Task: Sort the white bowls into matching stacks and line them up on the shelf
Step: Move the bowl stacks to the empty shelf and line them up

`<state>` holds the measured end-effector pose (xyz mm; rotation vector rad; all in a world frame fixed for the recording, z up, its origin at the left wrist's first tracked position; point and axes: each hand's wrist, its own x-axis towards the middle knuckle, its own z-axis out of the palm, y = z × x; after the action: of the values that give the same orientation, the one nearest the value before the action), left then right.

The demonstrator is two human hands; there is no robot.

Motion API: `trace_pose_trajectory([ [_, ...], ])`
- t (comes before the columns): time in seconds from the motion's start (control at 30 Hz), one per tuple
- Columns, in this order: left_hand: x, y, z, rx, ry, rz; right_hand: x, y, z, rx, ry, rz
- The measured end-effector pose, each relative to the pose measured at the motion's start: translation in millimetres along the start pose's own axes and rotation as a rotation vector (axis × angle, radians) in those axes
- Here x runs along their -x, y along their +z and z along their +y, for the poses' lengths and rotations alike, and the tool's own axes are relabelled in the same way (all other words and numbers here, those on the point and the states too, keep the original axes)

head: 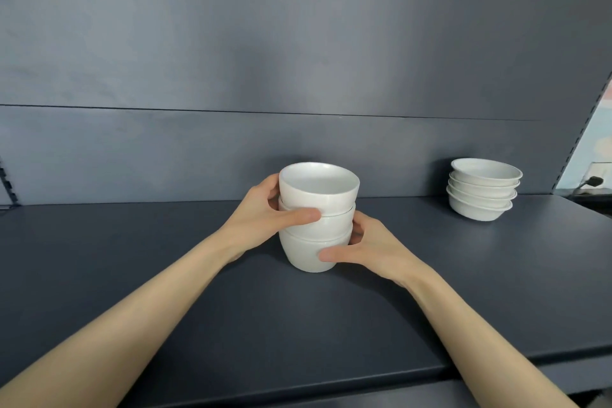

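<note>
A stack of three deep white bowls (318,195) stands on the dark shelf (198,308), near its middle. My left hand (265,215) grips the stack's left side, thumb across the middle bowl. My right hand (367,247) holds the lower right side, thumb on the bottom bowl. Far to the right, near the back wall, sits a second stack of several shallow white bowls (482,190), apart from both hands.
A dark panel wall (298,76) closes the back of the shelf. The shelf's front edge (331,378) runs across the bottom. At the far right, past a slotted upright (583,129), a black plug (594,180) sits in a wall socket.
</note>
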<state>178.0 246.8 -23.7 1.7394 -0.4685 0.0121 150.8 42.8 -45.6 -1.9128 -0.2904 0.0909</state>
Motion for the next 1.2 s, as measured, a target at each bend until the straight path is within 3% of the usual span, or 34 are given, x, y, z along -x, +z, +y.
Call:
trace_pose_trajectory([
  [0.33,21.9,-6.6,32.3,-0.034,0.004,0.110,7.7,3.2,-24.3,-0.034,-0.054,-0.013],
  [0.63,81.3,-33.2,82.9,-0.043,0.057,0.291,21.3,27.1,-77.8,-0.047,-0.186,-0.132],
  [0.9,161.1,-86.1,100.1,-0.105,0.035,0.423,34.4,104.0,-112.1,-0.093,-0.278,-0.234],
  [1.2,271.8,-189.2,106.9,-0.158,0.040,0.532,48.7,241.0,-168.0,-0.085,-0.340,-0.333],
])
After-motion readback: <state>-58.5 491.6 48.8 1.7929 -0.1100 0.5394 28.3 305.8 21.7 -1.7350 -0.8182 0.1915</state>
